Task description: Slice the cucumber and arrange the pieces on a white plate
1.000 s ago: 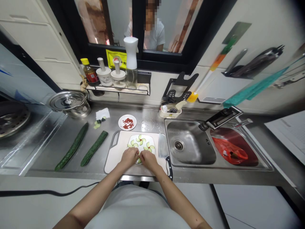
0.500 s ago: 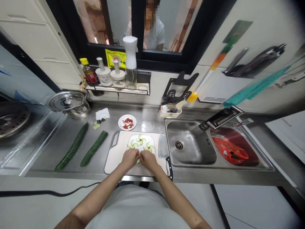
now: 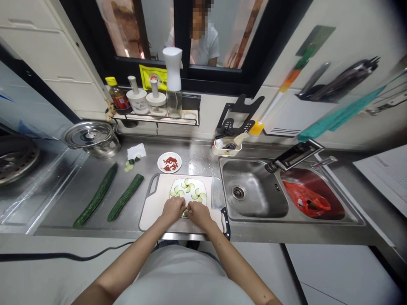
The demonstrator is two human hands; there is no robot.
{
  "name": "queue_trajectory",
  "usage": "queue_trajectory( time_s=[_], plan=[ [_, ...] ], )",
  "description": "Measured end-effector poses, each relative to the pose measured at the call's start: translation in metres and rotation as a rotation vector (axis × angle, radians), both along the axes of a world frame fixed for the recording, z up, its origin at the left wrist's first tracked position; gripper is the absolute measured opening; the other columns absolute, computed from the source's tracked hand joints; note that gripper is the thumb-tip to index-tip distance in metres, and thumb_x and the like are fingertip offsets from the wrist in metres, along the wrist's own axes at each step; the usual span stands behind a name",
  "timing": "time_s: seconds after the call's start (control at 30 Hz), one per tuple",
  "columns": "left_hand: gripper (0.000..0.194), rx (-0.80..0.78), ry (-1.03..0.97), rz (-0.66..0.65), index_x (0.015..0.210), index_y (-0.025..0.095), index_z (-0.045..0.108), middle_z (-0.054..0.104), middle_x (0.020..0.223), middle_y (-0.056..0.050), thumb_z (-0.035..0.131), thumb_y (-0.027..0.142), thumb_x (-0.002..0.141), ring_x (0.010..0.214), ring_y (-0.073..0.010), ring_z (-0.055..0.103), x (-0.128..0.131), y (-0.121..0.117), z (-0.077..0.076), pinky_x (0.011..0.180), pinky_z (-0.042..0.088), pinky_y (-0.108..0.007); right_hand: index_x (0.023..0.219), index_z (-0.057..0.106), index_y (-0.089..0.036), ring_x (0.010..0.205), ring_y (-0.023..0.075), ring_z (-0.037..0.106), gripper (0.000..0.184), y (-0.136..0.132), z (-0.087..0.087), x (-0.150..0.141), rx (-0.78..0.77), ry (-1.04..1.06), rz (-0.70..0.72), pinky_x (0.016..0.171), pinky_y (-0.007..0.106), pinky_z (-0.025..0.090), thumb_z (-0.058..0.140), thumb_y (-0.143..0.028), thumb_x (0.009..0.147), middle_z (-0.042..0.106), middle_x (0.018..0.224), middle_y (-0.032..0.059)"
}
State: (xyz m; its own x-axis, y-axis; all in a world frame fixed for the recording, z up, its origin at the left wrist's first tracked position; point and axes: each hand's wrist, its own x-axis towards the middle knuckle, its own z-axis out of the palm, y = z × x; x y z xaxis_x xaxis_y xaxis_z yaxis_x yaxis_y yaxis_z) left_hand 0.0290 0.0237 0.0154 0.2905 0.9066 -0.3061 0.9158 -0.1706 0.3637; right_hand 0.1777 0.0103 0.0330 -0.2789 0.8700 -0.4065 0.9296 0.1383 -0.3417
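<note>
A white square plate (image 3: 188, 195) rests on the pale cutting board (image 3: 155, 212), bearing cucumber slices (image 3: 187, 185) laid out as pinwheels with small red bits at their centres. Over the plate's near edge, my left hand (image 3: 173, 209) is closed, fingertips pinched together. My right hand (image 3: 199, 214) meets it from the other side, also pinched. Green slices show in the narrow gap between them; whatever the fingertips hold is hidden. A cleaver (image 3: 218, 195) lies along the board's right side, its black handle towards me. Behind the board sits a small white plate (image 3: 160, 164) of red pieces (image 3: 171, 164).
Two whole cucumbers (image 3: 125, 197) lie left of the board, near a white paper (image 3: 136, 151) and cucumber scraps (image 3: 129, 165). At right is the double sink (image 3: 254, 199), with a red bag (image 3: 305, 199) in its far basin. A lidded pot (image 3: 92, 137) stands back left.
Both hands stay over the near part of the plate, their fingers shifting slightly. The gap between the fingertips has widened a little. Nothing else has visibly moved.
</note>
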Motion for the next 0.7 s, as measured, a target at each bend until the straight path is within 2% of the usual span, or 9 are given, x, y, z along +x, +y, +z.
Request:
queue_trajectory(
  time_s=[0.3,0.7],
  plan=[
    [0.015,0.006,-0.022,-0.02,0.084,0.02,0.063,0.064,0.089,-0.006,0.05,0.026,0.089,0.088,-0.0193,0.058,-0.0009,0.0002,0.0038,0.073,0.037,-0.028,0.092,0.063,-0.021,0.089,0.0174,0.059,0.013,0.0031,-0.0018,0.0006,-0.038,-0.003,0.018,0.066,0.026,0.031,0.055,-0.029,0.085,0.067,0.095,0.0043],
    [0.016,0.024,-0.055,-0.011,0.085,0.02,0.064,0.065,0.09,-0.006,0.049,0.023,0.088,0.091,-0.0193,0.057,-0.0025,-0.0002,-0.0023,0.075,0.037,-0.028,0.094,0.064,-0.021,0.091,0.0176,0.058,0.015,0.0053,-0.0003,0.0007,-0.049,-0.01,0.023,0.068,0.026,0.032,0.052,-0.027,0.086,0.067,0.099,0.0056]
  ],
)
